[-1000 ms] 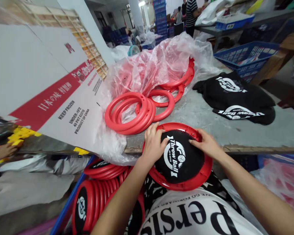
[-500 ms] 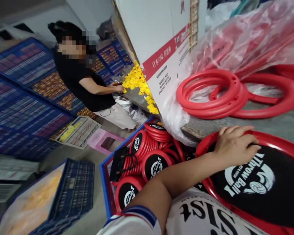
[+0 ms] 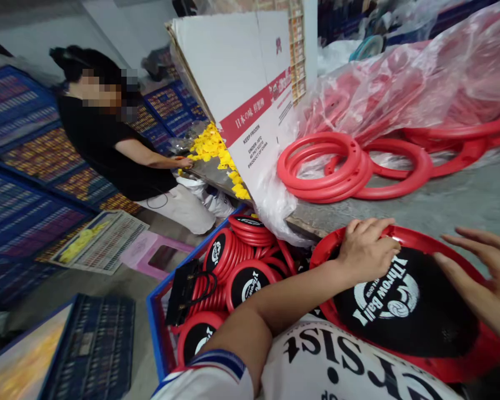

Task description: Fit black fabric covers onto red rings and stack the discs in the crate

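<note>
A round red-rimmed throw ball disc with a black face and white "Throw Ball" print lies tilted close against my body. My left hand grips its upper left rim, fingers bent over the edge. Over the right side of the same disc is my right hand, its fingers spread and holding nothing. Just beyond, a stack of bare red rings sits on the grey table.
At left stands a blue crate of finished discs, with a black bag on them. A white carton rises behind. Plastic-wrapped red rings cover the table's back. A person handles yellow pieces. A pink stool stands nearby.
My right hand has come into view from the right, open over the disc. The view has shifted right. My left hand stays on the rim.
</note>
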{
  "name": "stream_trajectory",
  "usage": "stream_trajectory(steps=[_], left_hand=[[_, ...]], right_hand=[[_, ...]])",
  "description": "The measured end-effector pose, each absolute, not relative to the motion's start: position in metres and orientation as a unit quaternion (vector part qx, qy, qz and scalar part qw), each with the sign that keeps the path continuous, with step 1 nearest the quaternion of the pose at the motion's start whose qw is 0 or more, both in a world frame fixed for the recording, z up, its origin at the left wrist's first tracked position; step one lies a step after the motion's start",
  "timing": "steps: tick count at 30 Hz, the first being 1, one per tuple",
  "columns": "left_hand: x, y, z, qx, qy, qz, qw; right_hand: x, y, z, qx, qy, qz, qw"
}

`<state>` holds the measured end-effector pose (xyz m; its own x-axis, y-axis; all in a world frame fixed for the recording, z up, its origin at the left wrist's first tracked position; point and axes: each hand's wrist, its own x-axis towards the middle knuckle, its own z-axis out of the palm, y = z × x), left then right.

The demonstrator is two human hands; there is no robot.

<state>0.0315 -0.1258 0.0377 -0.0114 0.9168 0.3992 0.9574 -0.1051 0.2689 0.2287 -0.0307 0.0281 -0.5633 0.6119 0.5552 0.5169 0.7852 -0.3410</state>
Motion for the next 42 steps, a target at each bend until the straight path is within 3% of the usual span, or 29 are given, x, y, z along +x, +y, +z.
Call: stream_trajectory(steps=[6,17,28,42], left_hand=[[0.029,-0.127,0.047,-0.787,-0.581,-0.199,0.064],[0.036,-0.114,0.045,-0.796,-0.595,-0.107,0.037],[0.047,-0.095,0.052,-0.74,-0.625,-0.23,-0.096],[0.059,-0.079,0.043,-0.674,-0.658,-0.31,-0.128]], right_hand=[[0.208,-0.03,0.04,-0.276,-0.909,0.165,0.264],[0.217,-0.037,0.039,-0.319,-0.848,0.289,0.311],[0.229,-0.032,0.034,-0.347,-0.829,0.306,0.314],[0.226,-0.026,0.036,-0.408,-0.833,0.279,0.247]])
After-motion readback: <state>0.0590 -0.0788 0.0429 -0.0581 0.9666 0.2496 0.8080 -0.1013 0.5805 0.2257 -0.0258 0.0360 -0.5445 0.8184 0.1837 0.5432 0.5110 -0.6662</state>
